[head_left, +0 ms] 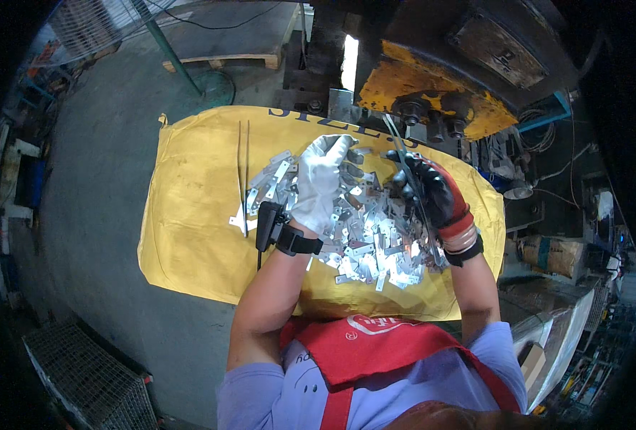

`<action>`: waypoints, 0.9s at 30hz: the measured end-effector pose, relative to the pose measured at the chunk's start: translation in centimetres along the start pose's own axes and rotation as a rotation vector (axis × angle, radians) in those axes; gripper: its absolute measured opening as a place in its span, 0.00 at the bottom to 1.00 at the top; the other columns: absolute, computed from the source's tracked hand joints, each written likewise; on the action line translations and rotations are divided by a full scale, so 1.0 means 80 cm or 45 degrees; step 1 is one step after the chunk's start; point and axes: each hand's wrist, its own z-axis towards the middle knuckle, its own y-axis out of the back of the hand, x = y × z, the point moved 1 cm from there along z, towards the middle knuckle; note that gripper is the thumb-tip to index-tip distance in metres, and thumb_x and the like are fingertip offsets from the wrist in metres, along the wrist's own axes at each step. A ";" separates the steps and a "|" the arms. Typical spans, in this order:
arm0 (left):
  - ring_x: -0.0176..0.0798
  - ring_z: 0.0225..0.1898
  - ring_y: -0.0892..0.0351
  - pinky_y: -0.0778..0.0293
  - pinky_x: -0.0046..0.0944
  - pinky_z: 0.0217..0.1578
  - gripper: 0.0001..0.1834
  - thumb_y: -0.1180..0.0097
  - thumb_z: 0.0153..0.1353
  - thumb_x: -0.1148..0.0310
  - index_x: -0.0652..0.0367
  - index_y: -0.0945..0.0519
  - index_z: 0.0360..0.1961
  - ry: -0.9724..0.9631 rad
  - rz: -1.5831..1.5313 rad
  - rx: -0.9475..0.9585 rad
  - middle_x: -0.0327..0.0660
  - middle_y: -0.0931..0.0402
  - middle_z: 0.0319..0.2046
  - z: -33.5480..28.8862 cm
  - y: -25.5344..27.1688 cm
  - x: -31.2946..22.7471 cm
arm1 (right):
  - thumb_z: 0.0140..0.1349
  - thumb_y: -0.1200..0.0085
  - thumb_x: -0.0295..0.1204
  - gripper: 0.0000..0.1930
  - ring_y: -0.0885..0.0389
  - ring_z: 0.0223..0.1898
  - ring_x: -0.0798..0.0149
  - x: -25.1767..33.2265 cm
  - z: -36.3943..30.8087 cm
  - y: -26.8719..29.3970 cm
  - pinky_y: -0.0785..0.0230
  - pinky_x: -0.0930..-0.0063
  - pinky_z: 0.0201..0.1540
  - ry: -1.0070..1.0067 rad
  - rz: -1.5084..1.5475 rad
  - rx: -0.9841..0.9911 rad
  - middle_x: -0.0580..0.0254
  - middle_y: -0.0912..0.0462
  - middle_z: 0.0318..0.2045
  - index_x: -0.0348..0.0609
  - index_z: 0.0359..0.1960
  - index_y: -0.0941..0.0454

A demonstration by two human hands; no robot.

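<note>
A heap of small flat silver metal plates with holes [379, 247] lies on a yellow printed sheet [189, 215] in front of me. My left hand [321, 175], in a white glove, is over the far part of the heap with its fingers curled in. Whatever those fingers hold, if anything, is hidden. In a black and red glove, my right hand [432, 190] grips long thin metal tweezers [397, 135], whose tips point away from me toward the press. A second pair of tweezers [243, 172] rests on the sheet, left of the heap.
Beyond the sheet stands a dark press with a worn yellow block [432, 89] and bolts under it. A wire-mesh crate [92, 376] is on the floor at the near left. Far off are a wooden pallet [225, 59] and a green post [167, 46]. Cardboard boxes [553, 256] sit at right.
</note>
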 end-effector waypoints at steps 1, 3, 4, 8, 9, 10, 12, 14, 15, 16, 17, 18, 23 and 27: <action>0.30 0.19 0.24 0.30 0.27 0.19 0.09 0.49 0.61 0.67 0.62 0.24 0.35 0.001 -0.001 -0.001 0.39 0.23 0.23 0.000 0.000 -0.001 | 0.65 0.59 0.43 0.25 0.21 0.26 0.75 0.002 -0.006 -0.003 0.28 0.86 0.26 -0.045 0.048 0.021 0.60 0.21 0.31 0.35 0.56 0.36; 0.30 0.19 0.24 0.30 0.27 0.19 0.09 0.50 0.61 0.67 0.63 0.24 0.35 0.017 -0.017 -0.016 0.39 0.23 0.23 -0.002 -0.002 -0.004 | 0.65 0.60 0.42 0.25 0.22 0.25 0.77 0.002 -0.014 -0.005 0.29 0.89 0.24 -0.020 0.033 0.021 0.60 0.21 0.32 0.34 0.56 0.37; 0.30 0.19 0.24 0.30 0.27 0.19 0.09 0.50 0.61 0.67 0.63 0.24 0.35 0.019 -0.019 -0.014 0.39 0.23 0.23 -0.002 -0.002 -0.003 | 0.66 0.61 0.41 0.24 0.22 0.25 0.77 0.001 -0.018 -0.001 0.29 0.89 0.24 -0.010 0.046 0.034 0.59 0.21 0.32 0.34 0.56 0.37; 0.29 0.19 0.25 0.30 0.27 0.19 0.09 0.50 0.61 0.67 0.63 0.24 0.35 -0.062 -0.048 -0.043 0.39 0.23 0.23 0.002 0.002 0.001 | 0.67 0.63 0.37 0.21 0.21 0.25 0.76 -0.003 -0.026 0.000 0.28 0.88 0.25 -0.068 0.151 0.014 0.58 0.21 0.33 0.34 0.56 0.36; 0.28 0.18 0.26 0.31 0.26 0.19 0.09 0.50 0.62 0.67 0.63 0.24 0.35 -0.059 -0.085 -0.056 0.39 0.24 0.23 0.003 0.003 0.002 | 0.67 0.63 0.37 0.21 0.21 0.25 0.76 -0.006 -0.028 0.002 0.28 0.88 0.25 -0.068 0.151 0.014 0.58 0.21 0.33 0.34 0.56 0.36; 0.28 0.18 0.26 0.31 0.26 0.19 0.09 0.50 0.62 0.67 0.63 0.24 0.35 -0.060 -0.086 -0.056 0.39 0.24 0.23 0.002 0.002 0.001 | 0.67 0.63 0.36 0.21 0.21 0.26 0.75 -0.010 -0.028 0.007 0.28 0.87 0.26 -0.006 0.033 -0.013 0.57 0.21 0.33 0.34 0.55 0.36; 0.27 0.18 0.27 0.31 0.26 0.20 0.08 0.50 0.62 0.67 0.62 0.24 0.35 -0.090 -0.140 -0.110 0.37 0.25 0.22 -0.002 0.000 -0.005 | 0.67 0.63 0.35 0.20 0.21 0.26 0.74 -0.015 -0.027 0.013 0.27 0.86 0.27 0.058 -0.086 -0.040 0.57 0.21 0.33 0.35 0.55 0.35; 0.27 0.18 0.27 0.31 0.26 0.20 0.08 0.50 0.62 0.67 0.62 0.24 0.35 -0.094 -0.124 -0.130 0.37 0.25 0.21 -0.003 0.000 -0.005 | 0.67 0.62 0.35 0.20 0.21 0.26 0.73 -0.016 -0.021 0.015 0.28 0.85 0.29 0.049 -0.068 -0.096 0.58 0.21 0.33 0.35 0.55 0.35; 0.27 0.18 0.28 0.31 0.26 0.20 0.08 0.50 0.62 0.68 0.61 0.24 0.35 -0.096 -0.109 -0.154 0.36 0.25 0.21 -0.003 0.001 -0.005 | 0.67 0.62 0.35 0.20 0.21 0.26 0.73 -0.010 -0.016 0.012 0.28 0.85 0.29 0.048 -0.070 -0.095 0.58 0.21 0.33 0.35 0.55 0.35; 0.27 0.18 0.28 0.31 0.26 0.20 0.08 0.50 0.62 0.68 0.61 0.24 0.35 -0.096 -0.111 -0.156 0.36 0.25 0.21 -0.003 0.001 -0.005 | 0.66 0.61 0.36 0.20 0.21 0.26 0.74 -0.002 -0.011 0.007 0.28 0.85 0.29 0.007 -0.075 -0.064 0.59 0.21 0.32 0.35 0.55 0.35; 0.27 0.18 0.28 0.32 0.26 0.20 0.08 0.50 0.62 0.67 0.61 0.24 0.35 -0.095 -0.120 -0.163 0.36 0.25 0.21 -0.004 0.003 -0.005 | 0.66 0.59 0.36 0.20 0.22 0.26 0.74 0.003 -0.006 0.005 0.28 0.85 0.29 -0.035 -0.080 -0.032 0.59 0.21 0.32 0.35 0.55 0.34; 0.27 0.18 0.28 0.32 0.26 0.19 0.08 0.50 0.61 0.67 0.61 0.25 0.35 -0.094 -0.125 -0.167 0.36 0.25 0.21 -0.004 0.003 -0.006 | 0.66 0.59 0.36 0.20 0.22 0.26 0.74 0.004 -0.001 0.005 0.28 0.85 0.29 -0.035 -0.079 -0.031 0.59 0.21 0.32 0.35 0.55 0.34; 0.28 0.19 0.28 0.32 0.27 0.20 0.09 0.51 0.62 0.67 0.62 0.25 0.35 -0.115 -0.178 -0.157 0.38 0.26 0.21 -0.002 0.007 -0.007 | 0.64 0.58 0.41 0.24 0.23 0.27 0.76 0.013 0.023 0.002 0.29 0.85 0.28 0.085 -0.135 0.061 0.61 0.21 0.33 0.35 0.55 0.35; 0.30 0.20 0.27 0.30 0.28 0.21 0.08 0.52 0.62 0.68 0.63 0.26 0.36 -0.108 -0.190 -0.186 0.40 0.26 0.22 -0.002 0.006 -0.012 | 0.65 0.60 0.42 0.25 0.23 0.28 0.76 0.012 0.043 0.019 0.29 0.84 0.28 0.154 0.052 0.177 0.60 0.21 0.34 0.35 0.56 0.36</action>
